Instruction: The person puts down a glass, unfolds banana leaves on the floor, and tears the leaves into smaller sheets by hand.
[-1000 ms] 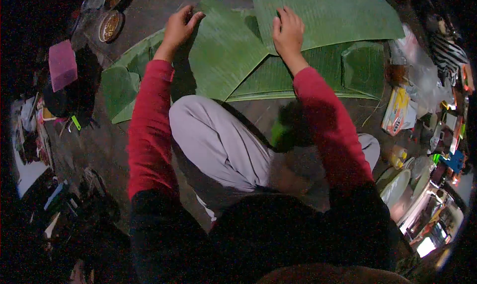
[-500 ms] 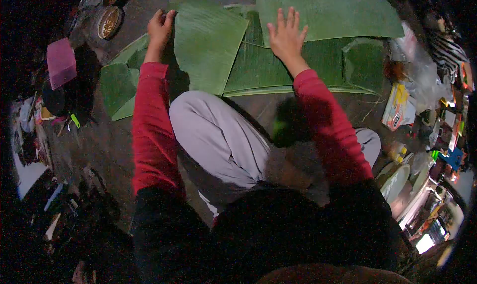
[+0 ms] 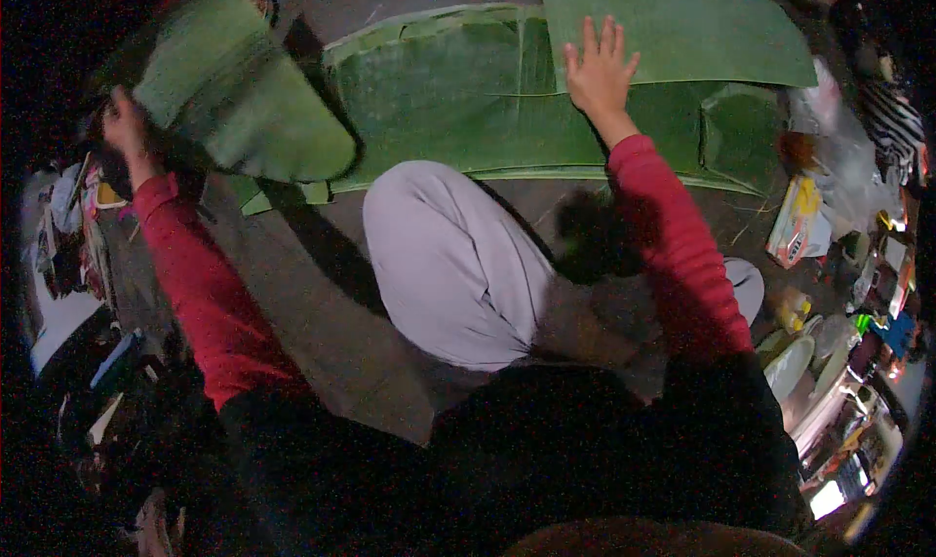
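Note:
At the far left, my left hand (image 3: 125, 126) is closed on the edge of a cut piece of banana leaf (image 3: 249, 84), which is lifted and tilted above the floor. My right hand (image 3: 603, 75) lies flat with fingers spread on the near left corner of a large banana leaf sheet (image 3: 682, 31). Under that sheet, a long stack of darker banana leaves (image 3: 429, 99) stretches across the floor in front of my knee. A folded leaf piece (image 3: 741, 133) shows at the stack's right end.
To the right lie a clear plastic bag (image 3: 838, 153), a yellow and white packet (image 3: 801, 221) and pale plates (image 3: 788, 367) among clutter. My bent knee (image 3: 429, 235) is close to the leaves. Mixed items (image 3: 73, 226) line the left edge.
My left hand has swung left, carrying the leaf piece off the stack, so more of the stack shows. My right hand stays spread on the large sheet; the view has shifted slightly.

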Demonstrator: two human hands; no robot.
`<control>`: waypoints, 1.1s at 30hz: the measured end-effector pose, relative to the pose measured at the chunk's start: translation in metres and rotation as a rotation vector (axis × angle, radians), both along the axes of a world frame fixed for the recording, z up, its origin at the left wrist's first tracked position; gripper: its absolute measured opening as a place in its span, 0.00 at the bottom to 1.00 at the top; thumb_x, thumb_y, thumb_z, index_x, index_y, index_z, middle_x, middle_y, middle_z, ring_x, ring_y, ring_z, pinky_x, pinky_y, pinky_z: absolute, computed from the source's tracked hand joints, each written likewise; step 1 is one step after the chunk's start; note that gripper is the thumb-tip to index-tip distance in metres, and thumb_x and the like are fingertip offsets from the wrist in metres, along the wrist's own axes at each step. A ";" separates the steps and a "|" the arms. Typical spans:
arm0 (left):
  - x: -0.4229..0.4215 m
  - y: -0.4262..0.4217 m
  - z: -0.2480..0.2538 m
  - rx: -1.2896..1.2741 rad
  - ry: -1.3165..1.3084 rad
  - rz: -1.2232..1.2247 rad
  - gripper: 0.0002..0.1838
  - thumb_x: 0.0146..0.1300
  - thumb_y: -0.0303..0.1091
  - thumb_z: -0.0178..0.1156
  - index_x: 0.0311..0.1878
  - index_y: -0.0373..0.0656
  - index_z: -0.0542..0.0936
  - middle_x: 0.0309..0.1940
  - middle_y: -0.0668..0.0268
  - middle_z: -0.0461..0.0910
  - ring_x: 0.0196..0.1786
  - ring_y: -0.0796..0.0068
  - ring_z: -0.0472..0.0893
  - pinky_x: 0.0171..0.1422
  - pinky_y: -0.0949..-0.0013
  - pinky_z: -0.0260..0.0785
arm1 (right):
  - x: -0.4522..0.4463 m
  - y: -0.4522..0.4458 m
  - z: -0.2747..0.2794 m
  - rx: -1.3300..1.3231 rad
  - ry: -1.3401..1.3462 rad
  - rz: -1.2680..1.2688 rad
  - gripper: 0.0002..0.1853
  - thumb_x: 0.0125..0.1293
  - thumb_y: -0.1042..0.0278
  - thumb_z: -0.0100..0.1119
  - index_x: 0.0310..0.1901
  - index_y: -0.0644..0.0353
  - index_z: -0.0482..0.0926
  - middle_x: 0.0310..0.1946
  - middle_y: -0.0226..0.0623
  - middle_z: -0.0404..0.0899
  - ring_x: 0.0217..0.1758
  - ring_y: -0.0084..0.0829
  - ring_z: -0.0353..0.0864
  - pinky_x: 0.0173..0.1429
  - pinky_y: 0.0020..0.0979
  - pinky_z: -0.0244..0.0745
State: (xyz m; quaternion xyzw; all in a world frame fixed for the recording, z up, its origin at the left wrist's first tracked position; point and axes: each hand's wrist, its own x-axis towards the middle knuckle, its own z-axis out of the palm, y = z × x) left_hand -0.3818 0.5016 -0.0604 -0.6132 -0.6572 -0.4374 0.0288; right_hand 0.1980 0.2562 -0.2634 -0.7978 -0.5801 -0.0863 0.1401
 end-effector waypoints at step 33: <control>0.401 -0.072 -0.071 -0.182 0.578 -0.805 0.24 0.50 0.43 0.61 0.47 0.38 0.72 0.43 0.50 0.72 0.42 0.50 0.71 0.44 0.52 0.61 | -0.025 -0.172 0.077 -0.055 0.638 0.477 0.08 0.58 0.69 0.50 0.37 0.62 0.72 0.34 0.42 0.71 0.41 0.43 0.70 0.47 0.39 0.66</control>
